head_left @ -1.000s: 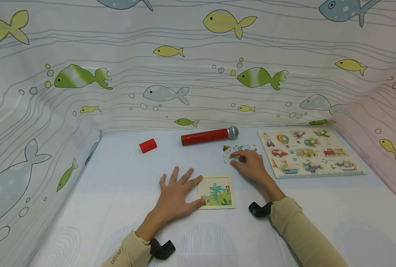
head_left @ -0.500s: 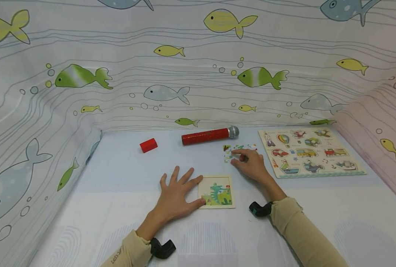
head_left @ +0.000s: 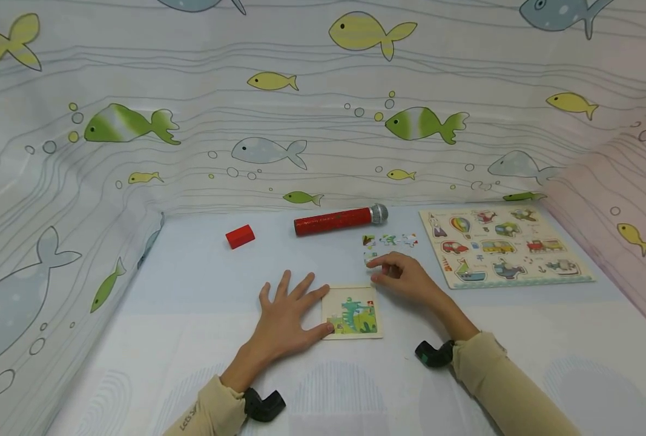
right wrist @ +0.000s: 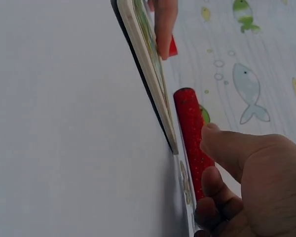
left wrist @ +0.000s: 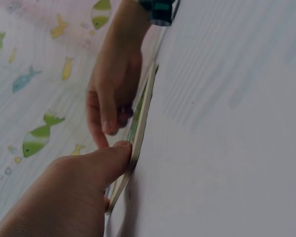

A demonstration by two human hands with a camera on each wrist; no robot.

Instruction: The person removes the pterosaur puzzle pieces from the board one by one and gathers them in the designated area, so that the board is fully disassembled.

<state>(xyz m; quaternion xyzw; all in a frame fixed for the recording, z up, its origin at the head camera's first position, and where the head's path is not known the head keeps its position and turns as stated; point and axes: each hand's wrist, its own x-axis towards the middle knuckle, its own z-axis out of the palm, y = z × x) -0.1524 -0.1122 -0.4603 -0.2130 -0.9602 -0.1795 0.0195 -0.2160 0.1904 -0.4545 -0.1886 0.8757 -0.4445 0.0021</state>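
A small square wooden puzzle (head_left: 352, 313) with a partly filled dinosaur picture lies in front of me. My left hand (head_left: 286, 321) rests beside it with fingers spread, thumb on its lower left edge and index fingertip at its upper left corner. In the left wrist view the thumb (left wrist: 119, 154) presses on the frame's rim. My right hand (head_left: 401, 277) is just beyond the puzzle's upper right corner, index finger extended beside a loose puzzle piece (head_left: 370, 257) and other fingers curled. I cannot tell whether it holds a piece. More loose pieces (head_left: 389, 240) lie behind it.
A red microphone (head_left: 336, 221) with a silver head lies at the back, with a red block (head_left: 240, 237) to its left. On the right lies a larger wooden vehicle puzzle board (head_left: 505, 280). Fish-patterned cloth (head_left: 203, 188) rises behind the table and at both sides.
My right hand has moved toward me from the loose pieces to near the puzzle's upper right corner, uncovering more of the pieces. The left hand has stayed at the puzzle.
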